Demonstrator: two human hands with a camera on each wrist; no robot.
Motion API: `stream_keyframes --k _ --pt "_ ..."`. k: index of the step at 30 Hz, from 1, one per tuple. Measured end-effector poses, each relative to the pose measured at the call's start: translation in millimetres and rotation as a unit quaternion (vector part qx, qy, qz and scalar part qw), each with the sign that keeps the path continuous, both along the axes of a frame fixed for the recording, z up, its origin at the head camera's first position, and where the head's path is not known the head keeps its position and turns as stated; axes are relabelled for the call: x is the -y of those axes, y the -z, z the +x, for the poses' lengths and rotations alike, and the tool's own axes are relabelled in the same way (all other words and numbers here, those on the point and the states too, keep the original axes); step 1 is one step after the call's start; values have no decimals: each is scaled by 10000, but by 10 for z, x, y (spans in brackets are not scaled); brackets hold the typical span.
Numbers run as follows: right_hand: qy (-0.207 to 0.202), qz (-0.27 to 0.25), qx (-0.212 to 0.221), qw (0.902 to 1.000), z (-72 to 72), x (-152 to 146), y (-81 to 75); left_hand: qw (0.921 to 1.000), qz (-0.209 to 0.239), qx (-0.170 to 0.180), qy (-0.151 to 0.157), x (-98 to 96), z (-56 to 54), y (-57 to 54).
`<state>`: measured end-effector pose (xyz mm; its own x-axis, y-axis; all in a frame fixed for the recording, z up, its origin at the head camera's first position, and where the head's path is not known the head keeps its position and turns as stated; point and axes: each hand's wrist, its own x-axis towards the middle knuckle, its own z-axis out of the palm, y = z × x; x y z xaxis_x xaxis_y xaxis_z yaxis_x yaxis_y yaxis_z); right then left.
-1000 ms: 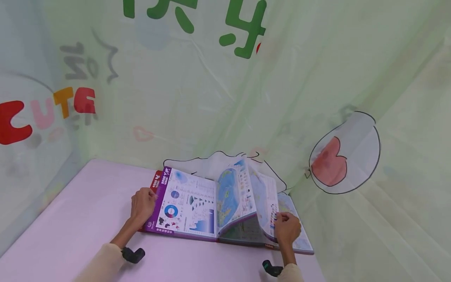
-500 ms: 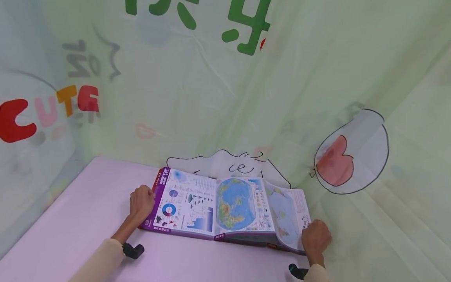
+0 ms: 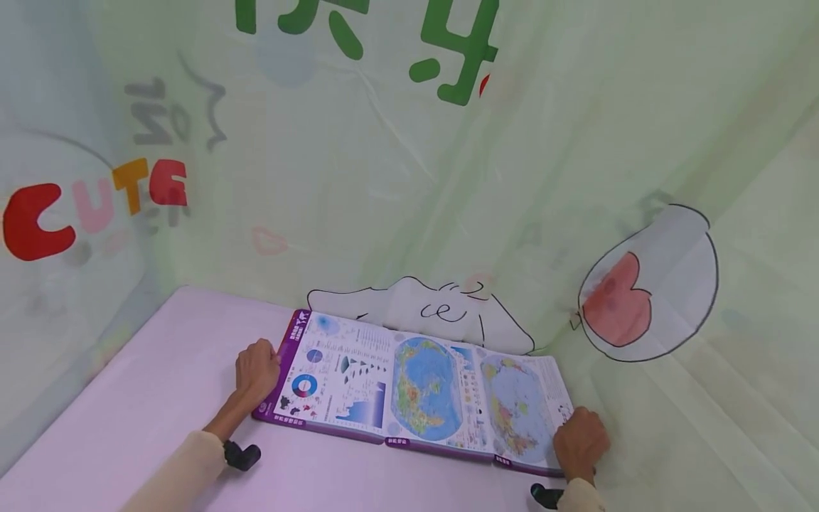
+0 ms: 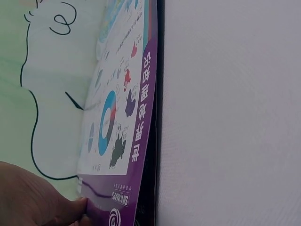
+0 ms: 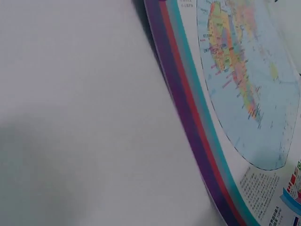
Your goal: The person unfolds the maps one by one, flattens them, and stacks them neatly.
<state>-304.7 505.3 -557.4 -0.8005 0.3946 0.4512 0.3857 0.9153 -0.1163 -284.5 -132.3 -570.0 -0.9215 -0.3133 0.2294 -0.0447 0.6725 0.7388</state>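
Observation:
A folding world map lies spread out in three panels in the head view, with a purple border, charts on the left panel and oval maps on the other two. My left hand holds its left edge; the left wrist view shows the thumb and a finger pinching the purple margin, the map's edge slightly raised there. At the opposite end, my right hand, fingers curled, grips the right edge near the front corner. The right wrist view shows the striped lower border but not the hand.
The map rests on a table with a pale pink cover. Directly behind and to the right hangs a pale green curtain with printed letters and drawings. My right hand is close to the curtain on that side.
My right hand has moved right and slightly down, drawing the right panels outward. The raised, bent panels have flattened into one spread. My left hand has stayed at the left edge.

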Motion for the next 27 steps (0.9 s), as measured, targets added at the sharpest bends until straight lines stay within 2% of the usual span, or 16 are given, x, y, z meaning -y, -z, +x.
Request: stream_keyframes --k 3,9,17,22,27 --pt "149 -132 254 9995 -8 -42 68 10000 -5 1 59 6 28 29" --pt "233 -365 277 9987 -7 -108 179 9999 -64 -80 33 -6 18 54" --pt "867 -608 924 9901 28 -43 208 9991 -240 -357 67 -11 -41 114" --pt "856 -636 775 9913 58 -67 285 9997 -72 -249 16 4 -34 165" --pt "905 -677 630 9916 52 -119 392 9996 -149 -240 -16 30 -52 209"
